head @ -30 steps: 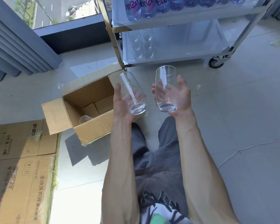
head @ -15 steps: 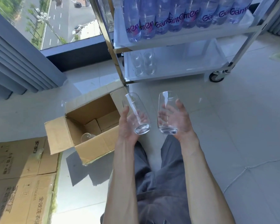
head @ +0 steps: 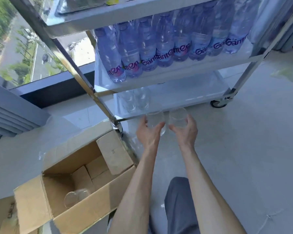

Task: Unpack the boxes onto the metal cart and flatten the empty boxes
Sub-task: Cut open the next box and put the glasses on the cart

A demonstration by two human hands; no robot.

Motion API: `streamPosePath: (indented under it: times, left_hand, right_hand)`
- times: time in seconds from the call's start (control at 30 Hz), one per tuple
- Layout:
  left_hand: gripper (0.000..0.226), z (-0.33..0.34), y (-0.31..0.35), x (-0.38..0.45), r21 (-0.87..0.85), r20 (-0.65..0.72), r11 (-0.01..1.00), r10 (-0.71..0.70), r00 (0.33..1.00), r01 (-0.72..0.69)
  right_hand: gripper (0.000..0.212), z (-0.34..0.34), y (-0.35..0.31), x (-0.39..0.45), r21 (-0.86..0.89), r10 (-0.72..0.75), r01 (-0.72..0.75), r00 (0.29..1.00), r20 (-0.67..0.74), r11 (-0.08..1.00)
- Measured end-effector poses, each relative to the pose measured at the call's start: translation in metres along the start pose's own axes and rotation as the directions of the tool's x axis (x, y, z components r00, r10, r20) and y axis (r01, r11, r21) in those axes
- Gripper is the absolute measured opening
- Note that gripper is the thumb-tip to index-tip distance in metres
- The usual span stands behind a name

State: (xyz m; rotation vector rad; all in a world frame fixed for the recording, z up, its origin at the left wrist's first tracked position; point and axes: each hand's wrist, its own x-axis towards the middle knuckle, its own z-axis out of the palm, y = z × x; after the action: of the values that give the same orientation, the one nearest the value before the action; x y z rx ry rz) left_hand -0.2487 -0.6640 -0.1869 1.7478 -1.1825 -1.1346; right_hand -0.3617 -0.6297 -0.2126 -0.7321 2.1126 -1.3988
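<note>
My left hand (head: 148,132) grips a clear drinking glass (head: 155,119), and my right hand (head: 184,131) grips a second clear glass (head: 178,116). Both glasses are at the front edge of the metal cart's bottom shelf (head: 184,98). Several clear glasses (head: 135,100) stand at that shelf's left end. The middle shelf holds a row of water bottles (head: 159,48) with purple labels. An open cardboard box (head: 71,188) sits on the floor at my lower left, with a glass (head: 74,197) lying inside next to folded cardboard dividers.
The cart's near-left leg and caster (head: 117,126) stand right beside the box flap. Another caster (head: 217,103) is at the right. A second cardboard box (head: 0,215) lies at the far lower left. A window and grey wall panels are on the left. My knee (head: 179,200) is below.
Both hands have carried the glasses forward, from in front of my chest to the edge of the cart's bottom shelf. The view has moved closer to the cart.
</note>
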Motion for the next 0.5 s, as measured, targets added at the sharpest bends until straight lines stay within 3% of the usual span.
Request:
streamPosePath:
  times: [0.13, 0.33, 0.5]
  left_hand:
    - [0.088, 0.060, 0.009, 0.053, -0.076, -0.004, 0.997, 0.034, 0.999, -0.034]
    - [0.087, 0.126, 0.023, 0.115, -0.085, -0.077, 0.996, 0.035, 0.996, -0.041]
    - [0.048, 0.165, 0.045, 0.155, -0.123, -0.161, 0.987, 0.080, 0.984, -0.101]
  right_hand:
    - [0.076, 0.016, -0.008, 0.064, -0.011, -0.026, 0.025, 0.996, -0.080, 1.000]
    - [0.092, 0.031, -0.005, 0.141, 0.008, -0.032, 0.032, 0.999, -0.026, 0.999]
    - [0.088, 0.037, -0.005, 0.174, 0.144, 0.003, -0.001, 1.000, -0.015, 0.990]
